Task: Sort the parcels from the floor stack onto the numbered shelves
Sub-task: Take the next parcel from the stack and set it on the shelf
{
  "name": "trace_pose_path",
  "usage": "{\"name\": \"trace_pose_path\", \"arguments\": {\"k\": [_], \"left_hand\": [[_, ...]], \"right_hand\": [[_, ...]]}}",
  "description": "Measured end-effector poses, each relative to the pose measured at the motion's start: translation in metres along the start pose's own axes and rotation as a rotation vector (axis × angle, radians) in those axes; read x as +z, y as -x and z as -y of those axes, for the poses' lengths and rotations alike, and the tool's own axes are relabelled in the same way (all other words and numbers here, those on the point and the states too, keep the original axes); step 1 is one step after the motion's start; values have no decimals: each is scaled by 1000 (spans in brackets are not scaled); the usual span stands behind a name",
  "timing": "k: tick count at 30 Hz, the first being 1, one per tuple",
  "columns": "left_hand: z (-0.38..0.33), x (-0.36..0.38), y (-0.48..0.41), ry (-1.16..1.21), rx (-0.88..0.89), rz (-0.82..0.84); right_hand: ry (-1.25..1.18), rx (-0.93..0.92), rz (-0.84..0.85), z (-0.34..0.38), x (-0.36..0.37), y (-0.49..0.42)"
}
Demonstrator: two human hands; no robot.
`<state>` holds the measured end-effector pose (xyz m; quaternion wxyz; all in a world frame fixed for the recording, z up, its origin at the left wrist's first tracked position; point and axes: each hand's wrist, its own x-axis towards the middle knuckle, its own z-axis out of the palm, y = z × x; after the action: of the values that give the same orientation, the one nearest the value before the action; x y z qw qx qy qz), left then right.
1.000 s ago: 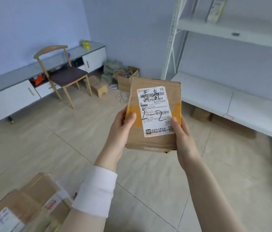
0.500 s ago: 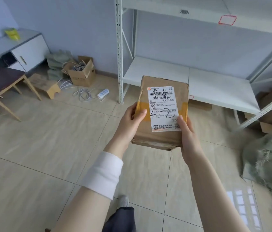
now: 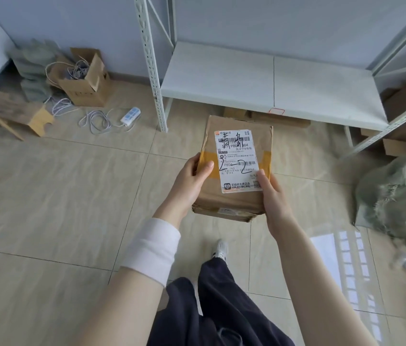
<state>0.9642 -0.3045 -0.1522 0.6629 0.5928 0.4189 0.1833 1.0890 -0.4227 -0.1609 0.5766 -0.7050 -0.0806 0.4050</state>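
Pale tiles are covering the floor [image 3: 59, 196] of this small room, and a white metal rack is standing against the far wall. In the middle, a person is holding a brown parcel [image 3: 234, 203] up in the air with both hands. The left hand [image 3: 189, 183] is gripping its left long side and the right hand [image 3: 275, 198] is gripping its right long side, each with a thumb lying on top. The other fingers are going underneath, so I cannot see them. Both hands are sitting near the end closest to the person, and neither is reaching further than the other. The parcel is lying almost flat, with its long way pointing away from the person, straight at the low shelf board [image 3: 221, 78]. That board is sitting low, just past the parcel's far end, so I think the next move is a push forward and down. A white label [image 3: 236, 151] is facing up, with big pen marks that look like a 2, a dash and a 2. A small red tag [image 3: 276, 111] is sticking to the board's front edge, but anything written on it is too small to read. Flat boxes [image 3: 281, 122] are hiding partly under the board. The higher shelves are being cut off at the top, and the floor stack is not showing at all. On the right, some green sacks [image 3: 396, 196] are looking blurry.
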Motion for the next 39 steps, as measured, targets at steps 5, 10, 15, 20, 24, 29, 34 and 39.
{"name": "trace_pose_path", "arguments": {"k": [5,10,15,20,24,29,34,39], "left_hand": [[-18,28,-57,-69,6,33],[-47,64,-119,-126,20,51],[-84,92,-171,-151,86,25],[-123,101,-217,-144,142,-2],[-156,102,-258,-99,196,12],[-206,98,-319,-60,304,34],[-263,81,-378,-27,427,59],[-321,60,-427,-9,533,72]], "right_hand": [[7,27,-51,21,-18,-56],[10,-14,-83,55,-41,-113],[59,-71,-135,96,-56,-162],[46,-160,-138,146,-56,-202],[19,-237,-170,188,-50,-233],[-21,-351,-186,248,-33,-276],[-24,-428,-234,310,-7,-321],[-36,-524,-251,373,20,-354]]}}
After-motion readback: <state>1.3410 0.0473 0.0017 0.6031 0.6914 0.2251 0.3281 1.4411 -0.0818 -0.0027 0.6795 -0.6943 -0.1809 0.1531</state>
